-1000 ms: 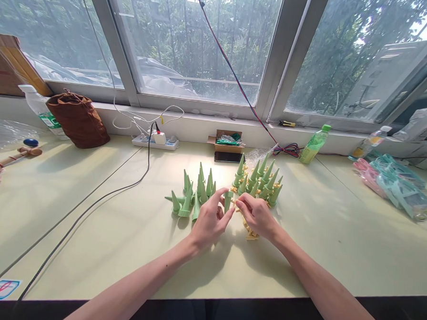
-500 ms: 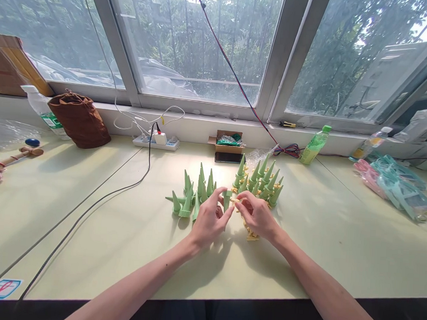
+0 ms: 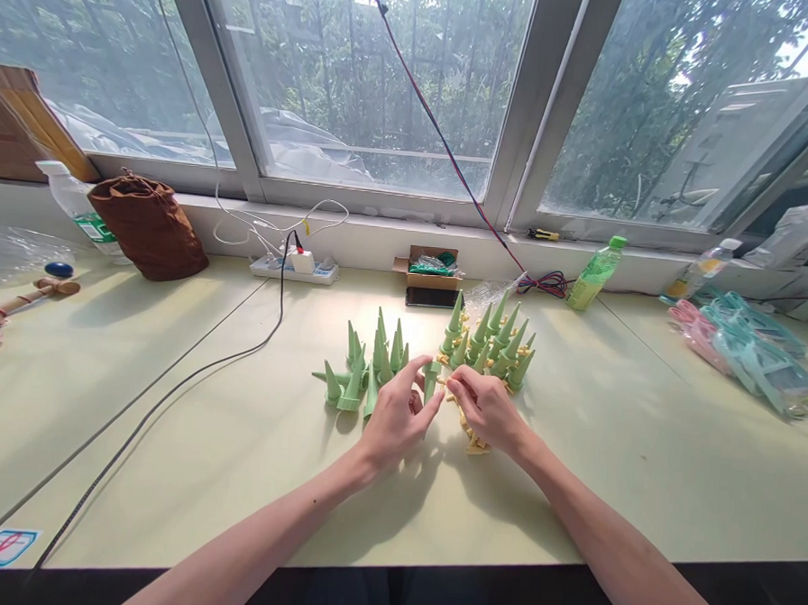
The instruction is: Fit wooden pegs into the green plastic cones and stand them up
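Observation:
My left hand pinches a green plastic cone spike by its wide end, thumb and fingers closed on it. My right hand meets it from the right, fingers closed on a small yellow plastic piece pressed against the spike. Loose yellow pieces lie under my right hand. Behind my left hand stands a cluster of plain green spikes. Behind my right hand stands a cluster of green spikes with yellow fittings.
A black cable crosses the pale table from a power strip. A brown bag, small cardboard box, dark phone, green bottle and teal and pink packets line the back and right. Wooden toys lie far left.
Almost nothing differs; both hands stay together at the spike with only slight finger shifts.

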Demonstrator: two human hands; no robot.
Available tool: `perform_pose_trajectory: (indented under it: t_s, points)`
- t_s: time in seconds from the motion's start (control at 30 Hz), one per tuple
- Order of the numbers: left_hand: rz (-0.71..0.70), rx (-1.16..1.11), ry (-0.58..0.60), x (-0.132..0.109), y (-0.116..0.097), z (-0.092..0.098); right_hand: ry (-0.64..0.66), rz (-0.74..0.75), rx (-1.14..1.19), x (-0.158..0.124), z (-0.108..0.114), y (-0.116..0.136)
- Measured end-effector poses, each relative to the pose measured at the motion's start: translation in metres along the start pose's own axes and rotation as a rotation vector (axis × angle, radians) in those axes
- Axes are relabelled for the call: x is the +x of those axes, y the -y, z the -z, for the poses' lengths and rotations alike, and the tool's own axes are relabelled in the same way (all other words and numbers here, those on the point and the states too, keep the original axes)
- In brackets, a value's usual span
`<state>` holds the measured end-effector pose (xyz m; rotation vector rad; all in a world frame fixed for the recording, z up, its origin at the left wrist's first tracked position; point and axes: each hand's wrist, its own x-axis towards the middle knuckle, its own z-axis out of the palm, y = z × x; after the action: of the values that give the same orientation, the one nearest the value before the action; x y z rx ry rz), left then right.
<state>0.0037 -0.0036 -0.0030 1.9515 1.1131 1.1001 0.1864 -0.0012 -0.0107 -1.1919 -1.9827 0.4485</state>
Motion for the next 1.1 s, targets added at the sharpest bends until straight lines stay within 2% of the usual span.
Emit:
perform_pose_trajectory:
  t_s: [0.2,1.1]
  points:
    - [0.016,-0.025,-0.018,-0.0001,-0.0021,0.0000,-0.008,-0.011,0.074,-0.0001,0.0000,0.0037]
    - [0.021,0.015,0.009,-0.0006,-0.0013,-0.0002,0.011,0.002,0.041,-0.0006,-0.0006,-0.0015]
